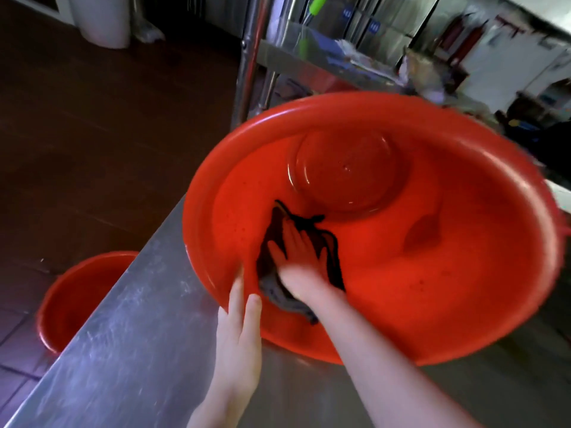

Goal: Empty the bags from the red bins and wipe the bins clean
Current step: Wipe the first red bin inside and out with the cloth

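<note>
While its near edge rests on the steel tabletop (129, 335), the large red bin (432, 273) stands tipped up, its opening turned toward the person and its round bottom showing on the far side of the inside. Against the near-left inner wall lies a dark cloth (272, 242), and the right hand (299, 257) presses flat on it with fingers spread and straight, gripping nothing. At the near-left rim the left hand (238, 332) lies across the lip, thumb and forefinger stretched fairly straight over the red edge; the remaining fingers are hidden, so I cannot tell whether they curl under the rim. Motion blur softens both hands and the right side of the bin. Left of the tabletop, down on the dark tiled floor (92, 134), sits a second red bin (77, 304), partly hidden by the tabletop's edge. Beyond the large bin stands a steel shelf rack (250, 57) with a green handle (318, 4) above it, and at the far left a white container (102, 23) stands on the floor.
</note>
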Demonstrator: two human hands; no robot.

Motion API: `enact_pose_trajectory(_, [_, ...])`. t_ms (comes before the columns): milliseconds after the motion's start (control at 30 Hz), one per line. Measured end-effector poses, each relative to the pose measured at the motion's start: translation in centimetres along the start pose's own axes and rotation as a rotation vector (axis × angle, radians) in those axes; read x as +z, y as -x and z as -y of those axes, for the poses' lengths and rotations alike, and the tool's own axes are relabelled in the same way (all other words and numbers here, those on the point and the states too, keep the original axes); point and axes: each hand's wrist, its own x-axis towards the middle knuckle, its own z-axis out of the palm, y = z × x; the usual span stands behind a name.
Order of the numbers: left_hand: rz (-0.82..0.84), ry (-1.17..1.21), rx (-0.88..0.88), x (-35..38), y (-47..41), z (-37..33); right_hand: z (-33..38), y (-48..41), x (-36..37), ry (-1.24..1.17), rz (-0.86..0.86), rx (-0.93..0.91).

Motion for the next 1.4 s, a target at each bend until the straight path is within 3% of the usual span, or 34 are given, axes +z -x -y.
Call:
enact_pose_trajectory(133, [-0.034,-0.068,0.017,-1.7,-1.6,-4.3,0.5,8.1,-0.9,0.052,0.157,-0.317])
enact_pose_trajectory(200, [-0.015,-0.221,0.061,-3.1,-2.6,-6.6,-0.1,10.2,-2.7,0.117,0.232,-0.365])
enact_pose_trajectory(367, [0.053,-0.59,0.231,-4.9,-3.4,-13.2,-4.0,13.8,-8.5,0.469,0.341,-0.133])
enact_pose_trajectory(567, [0.107,-0.852,0.261,-2.2,-4.8,-19.5,-5.5,11.8,-13.9,0.692,0.235,0.181])
enact_pose_trajectory(633, [0.088,-0.955,0.287,-1.0,-5.4,-20.8,-5.0,10.8,-13.7,0.568,0.267,0.19])
enact_pose_trajectory(733, [0.084,-1.059,0.374,0.8,-6.2,-22.0,-2.2,9.5,-10.9,0.134,0.325,0.127])
enact_pose_trajectory(867, [0.079,-1.143,0.409,1.6,-8.1,-23.0,1.3,7.2,-10.3,-0.373,0.192,-0.08])
enact_pose_trajectory(1000, [0.062,-1.137,0.294,1.4,-9.9,-23.8,0.1,6.3,-13.1,-0.443,0.287,-0.225])
enact_pose_trajectory(1200, [0.039,-1.117,0.293,2.0,-11.7,-24.8,-0.2,4.1,-14.9,-0.596,0.177,-0.241])
enact_pose_trajectory(1400, [0.009,-1.17,0.434,2.4,-12.4,-26.1,-1.1,-0.6,-18.6,-0.749,-0.275,0.035])
